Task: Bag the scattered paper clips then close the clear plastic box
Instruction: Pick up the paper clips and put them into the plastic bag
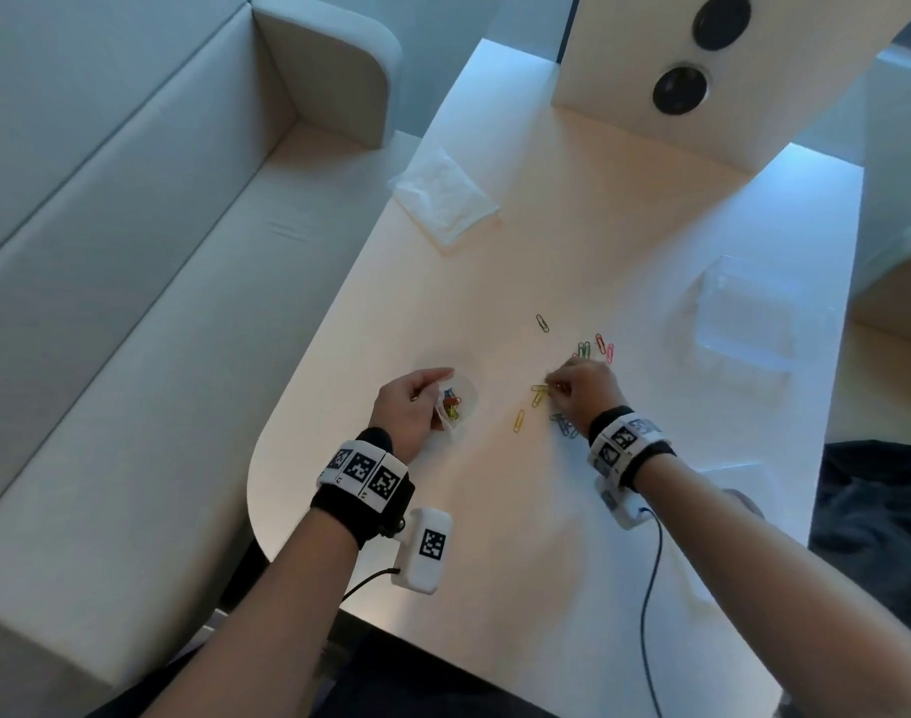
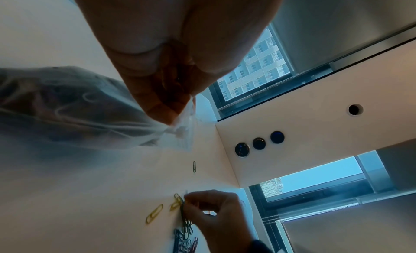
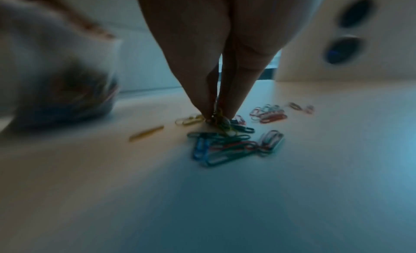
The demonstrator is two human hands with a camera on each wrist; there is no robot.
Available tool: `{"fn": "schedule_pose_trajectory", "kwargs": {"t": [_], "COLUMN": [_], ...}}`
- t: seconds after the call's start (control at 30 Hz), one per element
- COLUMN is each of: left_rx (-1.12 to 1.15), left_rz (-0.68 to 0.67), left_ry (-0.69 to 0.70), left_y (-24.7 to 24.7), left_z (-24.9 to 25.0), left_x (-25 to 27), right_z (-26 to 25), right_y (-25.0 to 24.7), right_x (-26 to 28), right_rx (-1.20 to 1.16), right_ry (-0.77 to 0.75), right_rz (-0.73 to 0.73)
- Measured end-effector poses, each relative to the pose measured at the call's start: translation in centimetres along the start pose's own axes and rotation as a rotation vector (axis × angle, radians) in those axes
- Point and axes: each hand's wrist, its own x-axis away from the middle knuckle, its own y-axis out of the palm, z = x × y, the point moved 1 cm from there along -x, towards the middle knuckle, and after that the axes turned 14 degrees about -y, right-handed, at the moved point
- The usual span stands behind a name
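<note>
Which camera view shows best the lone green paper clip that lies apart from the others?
The head view: the green clip lies sharp and alone on the table, beyond the pile. The left wrist view shows it smaller. In the blurred right wrist view I cannot find it.

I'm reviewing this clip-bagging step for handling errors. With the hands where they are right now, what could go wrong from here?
1. The right hand pinches a tangle of paper clips; linked ones may drag along and drop on the way across.
2. The left hand holds the small clear bag by its mouth; if the opening is narrow, clips could miss it and fall on the table.
3. The lone green clip lies apart from the rest and might be overlooked.
</note>
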Motion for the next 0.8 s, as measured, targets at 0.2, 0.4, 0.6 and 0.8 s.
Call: {"fn": "schedule_pose_trajectory", "kwargs": {"t": [0.2, 0.4, 0.6, 0.8], "left_rx": [-0.010, -0.025, 0.012, 0.057], "left_rz": [0.002, -0.013, -0.014, -0.007], "left_ry": [-0.027, -0.024, -0.002, -0.027], "left_y": [1.8, 4.0, 4.3, 4.0], "left_z": [-0.2, 0.4, 0.5, 0.6], "left_x": [0.2, 0.7, 1.1, 0.7], "right_z": [0.1, -6.4, -10.2, -9.0], "right_y": [-1.7, -3.1, -3.9, -5.4], "right_x": [1.6, 1.3, 0.5, -1.0], "right_rx": [-1.215, -1.369, -0.412, -0.629], "right_ry": [0.751, 0.468, 0.118, 0.170], "right_rz": [0.324, 0.162, -0.040, 0.002]}}
